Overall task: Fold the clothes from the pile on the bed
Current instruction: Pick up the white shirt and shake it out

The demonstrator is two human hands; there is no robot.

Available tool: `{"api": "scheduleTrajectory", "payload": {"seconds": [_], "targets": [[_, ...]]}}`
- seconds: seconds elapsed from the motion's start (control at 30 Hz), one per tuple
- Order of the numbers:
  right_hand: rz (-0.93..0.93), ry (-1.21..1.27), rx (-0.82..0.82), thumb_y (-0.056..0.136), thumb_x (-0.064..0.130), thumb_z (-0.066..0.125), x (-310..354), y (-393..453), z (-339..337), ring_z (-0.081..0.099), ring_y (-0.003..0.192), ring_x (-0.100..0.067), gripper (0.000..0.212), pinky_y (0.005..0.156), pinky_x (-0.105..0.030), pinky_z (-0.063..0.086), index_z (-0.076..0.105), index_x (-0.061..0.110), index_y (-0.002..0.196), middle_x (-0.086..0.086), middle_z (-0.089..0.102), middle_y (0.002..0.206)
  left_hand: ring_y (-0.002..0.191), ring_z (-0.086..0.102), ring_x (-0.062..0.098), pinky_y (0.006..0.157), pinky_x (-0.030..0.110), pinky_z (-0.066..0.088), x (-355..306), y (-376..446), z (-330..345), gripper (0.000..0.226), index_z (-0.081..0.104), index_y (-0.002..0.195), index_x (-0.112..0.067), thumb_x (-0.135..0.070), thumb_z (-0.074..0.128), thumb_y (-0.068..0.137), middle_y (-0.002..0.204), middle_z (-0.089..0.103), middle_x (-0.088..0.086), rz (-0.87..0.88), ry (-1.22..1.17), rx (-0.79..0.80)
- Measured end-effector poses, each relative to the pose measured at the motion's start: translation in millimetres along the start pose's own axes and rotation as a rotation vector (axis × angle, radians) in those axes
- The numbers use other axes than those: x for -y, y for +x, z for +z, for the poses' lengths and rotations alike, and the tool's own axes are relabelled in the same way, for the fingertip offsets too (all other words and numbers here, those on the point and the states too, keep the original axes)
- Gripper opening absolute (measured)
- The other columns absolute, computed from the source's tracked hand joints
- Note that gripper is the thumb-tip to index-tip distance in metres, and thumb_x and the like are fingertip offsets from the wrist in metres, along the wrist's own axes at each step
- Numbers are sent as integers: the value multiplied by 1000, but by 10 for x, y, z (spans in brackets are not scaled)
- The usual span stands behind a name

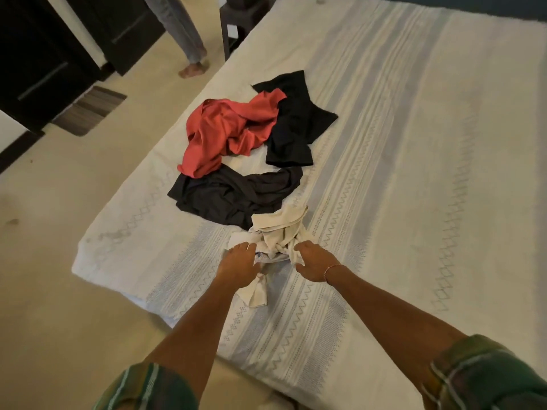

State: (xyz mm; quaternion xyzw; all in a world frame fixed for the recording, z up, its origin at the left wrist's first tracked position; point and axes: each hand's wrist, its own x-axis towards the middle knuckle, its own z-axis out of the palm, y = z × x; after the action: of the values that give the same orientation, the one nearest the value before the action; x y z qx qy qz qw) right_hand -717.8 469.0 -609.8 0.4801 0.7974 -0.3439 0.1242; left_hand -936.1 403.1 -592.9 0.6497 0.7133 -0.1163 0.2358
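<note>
A crumpled cream garment lies on the bed near its left edge, closest to me. My left hand grips its near left part, fingers curled into the cloth. My right hand grips its right side, a thin bracelet on the wrist. A strip of the cream cloth trails out below my left hand. Beyond it lie a dark grey garment, a red garment and a black garment, all loose and unfolded.
The bed's white patterned cover stretches far to the right. The floor runs along the left. A dark wardrobe and a striped mat are at upper left. Another person's leg and bare foot stand by the bed's far corner.
</note>
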Motion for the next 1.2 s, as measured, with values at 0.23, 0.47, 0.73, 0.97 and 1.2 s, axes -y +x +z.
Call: {"api": "scheduleTrajectory", "payload": {"seconds": [0.23,0.47,0.73,0.97,1.2], "targets": [[72,6,-25,95,29,59,145,718,429,48,124,-39,52,96,-46,48,42,12,142,-16,45,137,129,46,28,106,41,42,382,644,404,56,40,141,-12,-40,60,97,141,45,8,-40,-66,-6],[65,64,-152,95,31,62,198,1037,572,61,103,-35,29,84,-41,50,60,12,117,-13,60,112,113,54,32,91,43,47,415,1035,596,29,52,125,-6,-20,51,99,120,59,14,-11,-212,-65],[3,316,-279,95,27,61,262,730,48,50,93,-23,19,81,-36,41,60,9,97,-8,53,101,93,65,32,78,34,45,323,1021,-29,28,64,117,2,-11,45,101,101,69,19,71,-721,-206],[91,684,-453,94,17,59,179,28,-862,45,62,-10,30,65,-30,38,47,18,67,2,50,66,53,30,6,58,32,28,-323,811,-1222,44,35,65,-21,-33,48,106,59,32,-9,286,-771,-271],[-67,681,-507,86,33,79,-54,-784,-1613,62,96,-10,58,83,-26,52,46,25,132,5,61,110,50,26,6,53,20,25,-1291,309,-2108,50,39,60,-21,-42,49,104,59,28,-5,429,-788,-39]]}}
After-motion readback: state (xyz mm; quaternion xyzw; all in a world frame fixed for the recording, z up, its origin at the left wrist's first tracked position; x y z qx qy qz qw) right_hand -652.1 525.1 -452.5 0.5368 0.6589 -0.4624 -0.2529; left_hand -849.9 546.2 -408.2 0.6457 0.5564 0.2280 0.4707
